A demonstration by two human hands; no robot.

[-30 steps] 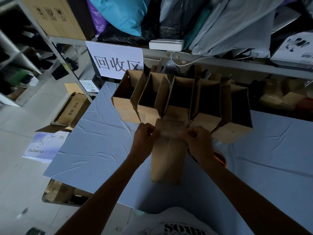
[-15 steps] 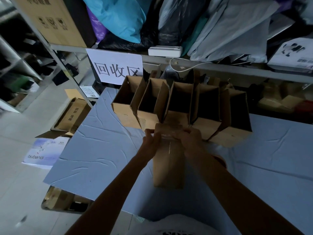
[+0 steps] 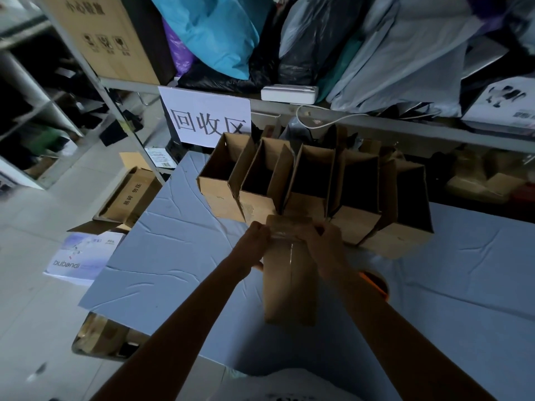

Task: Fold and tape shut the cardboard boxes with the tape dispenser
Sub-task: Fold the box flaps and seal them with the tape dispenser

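**Cardboard box held at its taped end on a blue-grey table**

Nearest the camera, at the bottom edge, is a patch of white shirt (image 3: 289, 384) with dark print. Two bare forearms reach forward from it over a table (image 3: 173, 256) covered in creased blue-grey sheeting.

Between the arms lies a closed cardboard box (image 3: 289, 290), long and narrow, its length running away from the person. A strip of clear tape (image 3: 291, 254) shines along the top seam and across the far end. The left hand (image 3: 256, 241) grips the far left corner of the box, with its fingers curled over the edge. The right hand (image 3: 327, 244) grips the far right corner in the same way — both sit on the taped end.

Just right of the box, an orange tape dispenser (image 3: 376, 282) rests on the table, mostly hidden behind the right forearm.

Beyond the hands stands a row of open boxes (image 3: 312, 180), side by side with flaps up, touching the far end of the held box.

Farther back, a white paper sign (image 3: 207, 117) with large Chinese characters hangs from a metal shelf (image 3: 376, 123). On the shelf are a white device (image 3: 289, 93) and heaped plastic bags (image 3: 220, 33) — blue, black and grey.

To the left, on the tiled floor, lie a floor carton (image 3: 130, 198) and a white packet (image 3: 81, 259) printed "bubandi".
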